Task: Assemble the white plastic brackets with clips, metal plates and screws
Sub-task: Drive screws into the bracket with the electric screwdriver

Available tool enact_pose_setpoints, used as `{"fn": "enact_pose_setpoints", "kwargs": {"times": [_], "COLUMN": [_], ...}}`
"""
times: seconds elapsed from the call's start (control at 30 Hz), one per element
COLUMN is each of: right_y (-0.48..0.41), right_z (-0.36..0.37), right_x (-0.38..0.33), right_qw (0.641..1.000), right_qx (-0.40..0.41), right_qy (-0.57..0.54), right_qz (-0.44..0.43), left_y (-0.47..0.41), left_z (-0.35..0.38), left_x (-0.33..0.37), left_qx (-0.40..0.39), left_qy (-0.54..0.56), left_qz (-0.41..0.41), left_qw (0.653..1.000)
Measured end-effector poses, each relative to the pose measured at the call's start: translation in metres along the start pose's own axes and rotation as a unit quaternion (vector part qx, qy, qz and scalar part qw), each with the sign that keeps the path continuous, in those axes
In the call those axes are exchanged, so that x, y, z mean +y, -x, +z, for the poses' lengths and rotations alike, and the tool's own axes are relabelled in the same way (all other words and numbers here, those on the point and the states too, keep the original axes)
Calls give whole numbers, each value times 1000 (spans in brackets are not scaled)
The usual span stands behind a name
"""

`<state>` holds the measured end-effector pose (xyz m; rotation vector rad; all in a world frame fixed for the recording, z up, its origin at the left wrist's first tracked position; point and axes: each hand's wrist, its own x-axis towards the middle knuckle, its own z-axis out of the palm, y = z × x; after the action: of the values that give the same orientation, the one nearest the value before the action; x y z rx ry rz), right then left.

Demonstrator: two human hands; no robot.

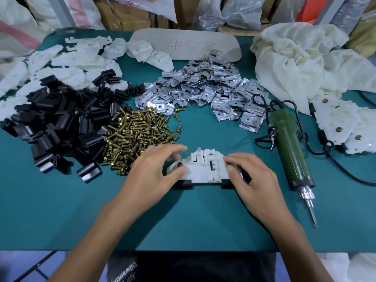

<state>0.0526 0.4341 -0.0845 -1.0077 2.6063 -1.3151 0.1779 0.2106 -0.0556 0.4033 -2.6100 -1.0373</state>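
Observation:
A white plastic bracket [203, 169] lies flat on the green table in front of me, with a black clip [184, 184] under each lower corner. My left hand [154, 174] holds its left end, thumb and fingers around a brass screw [179, 164] seated there. My right hand [252, 180] holds the right end, fingertips pinching a second brass screw [227, 164] over a metal plate. Heaps of brass screws [138, 135], black clips [61, 123], metal plates [207, 88] and bare white brackets [67, 62] lie behind.
A green electric screwdriver [293, 151] with its black cord lies to the right, bit pointing toward me. Finished brackets [341, 123] are stacked at the far right below a cream cloth bag [301, 58]. A beige board [187, 45] lies at the back.

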Motion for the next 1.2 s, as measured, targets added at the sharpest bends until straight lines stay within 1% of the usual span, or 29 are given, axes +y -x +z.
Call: {"fn": "enact_pose_setpoints", "kwargs": {"times": [0.07,0.2,0.27,0.4,0.53,0.63,0.7,0.77,0.87,0.97,1.03,1.1,1.13,1.17,1.2], "right_y": [-1,-3,-1,-2,-2,-1,-1,-3,-3,0,0,-4,-8,-13,-19], "right_z": [0,0,0,0,0,0,0,0,0,-6,-18,-39,-53,-67,-80], "right_x": [0,-2,-3,-3,-3,-3,-3,-4,-8,-14,-17,-16,-14,-10,-5], "right_qw": [1000,1000,1000,1000,1000,1000,1000,1000,999,999,998,987,978,972,969], "right_qx": [4,4,-4,6,-3,-11,2,12,1,8,55,133,161,162,130], "right_qy": [3,-1,2,4,15,15,18,19,17,-1,23,91,134,172,201], "right_qz": [6,19,13,14,26,10,6,11,31,38,8,-24,-22,4,59], "left_y": [0,1,1,2,3,2,1,1,2,2,2,0,-2,-4,-7], "left_z": [3,1,2,9,7,6,9,11,9,5,4,9,13,19,24], "left_x": [1,-2,-4,-2,-3,-4,-2,-1,0,-2,-3,-3,-2,-2,-1], "left_qx": [13,-13,-7,41,34,22,37,46,28,-9,-36,-62,-75,-85,-91], "left_qy": [7,51,35,14,43,25,6,23,58,46,20,-27,-54,-77,-95], "left_qz": [-9,-9,3,-6,4,8,3,-13,-25,-6,10,37,50,57,61], "left_qw": [1000,999,999,999,998,999,999,999,998,999,999,997,995,992,989]}}
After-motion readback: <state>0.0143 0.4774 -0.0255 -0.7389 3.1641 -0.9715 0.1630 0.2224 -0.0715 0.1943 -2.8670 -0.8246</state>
